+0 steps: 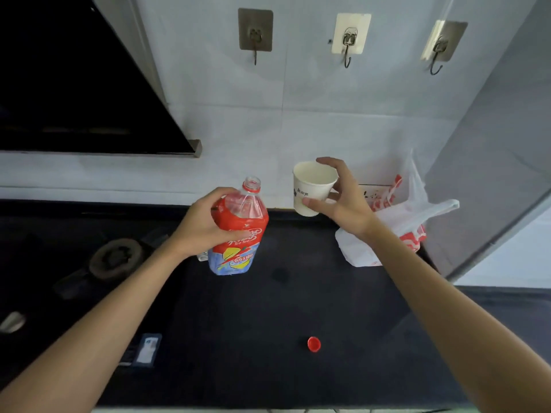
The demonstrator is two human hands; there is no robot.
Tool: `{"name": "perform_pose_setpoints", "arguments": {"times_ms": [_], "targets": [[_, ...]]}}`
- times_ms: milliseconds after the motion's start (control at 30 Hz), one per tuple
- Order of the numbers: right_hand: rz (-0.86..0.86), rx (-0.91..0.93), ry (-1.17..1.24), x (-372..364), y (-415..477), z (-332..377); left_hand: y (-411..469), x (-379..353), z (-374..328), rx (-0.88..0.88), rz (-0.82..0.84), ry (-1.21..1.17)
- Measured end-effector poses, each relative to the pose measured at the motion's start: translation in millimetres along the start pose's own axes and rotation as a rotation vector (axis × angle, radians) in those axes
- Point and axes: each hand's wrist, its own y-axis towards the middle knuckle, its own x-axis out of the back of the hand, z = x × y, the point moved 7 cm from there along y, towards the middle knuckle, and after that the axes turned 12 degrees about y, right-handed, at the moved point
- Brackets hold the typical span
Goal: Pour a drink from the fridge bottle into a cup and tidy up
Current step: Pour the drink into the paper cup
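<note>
Two hands, watched from my remote station: my left hand [205,225] grips the uncapped bottle [238,234], near upright, mouth tipped toward the wall [298,129]. My right hand [343,201] pinches the cup [313,187] just beside it. Open counter [268,308] runs between my forearms to the front edge, where the red cap [314,344] lies.

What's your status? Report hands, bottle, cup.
Left hand grips uncapped bottle. Right hand holds paper cup, looks empty. Red cap lies on counter. Nothing between bottle and cup.
</note>
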Motion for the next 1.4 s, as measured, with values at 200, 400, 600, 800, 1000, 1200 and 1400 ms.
{"name": "perform_pose_setpoints", "arguments": {"times_ms": [200, 400, 600, 800, 1000, 1200, 1400], "targets": [[0.051, -0.087, -0.027, -26.5, -35.9, -47.8, -30.1, -17.1, 28.5, 0.036, -0.014, -0.011], [0.079, -0.177, -0.053, -47.0, -64.8, -88.4, -56.6, -36.2, 62.7, 0.095, 0.009, -0.013], [0.099, -0.241, -0.056, -66.2, -102.4, -134.1, -78.0, -52.4, 79.8, 0.112, 0.078, 0.008], [0.059, -0.348, -0.06, -80.2, -130.2, -175.0, -89.1, -59.2, 94.2, 0.121, 0.094, 0.013], [0.058, -0.383, -0.122, -92.6, -144.1, -201.0, -101.4, -66.2, 107.8, 0.147, 0.108, 0.023], [0.054, -0.397, -0.188, -97.2, -149.6, -217.2, -113.9, -74.8, 116.1, 0.162, 0.122, -0.019], [0.062, -0.419, -0.185, -105.5, -151.8, -226.3, -121.8, -83.6, 120.3, 0.183, 0.142, -0.067]]}}
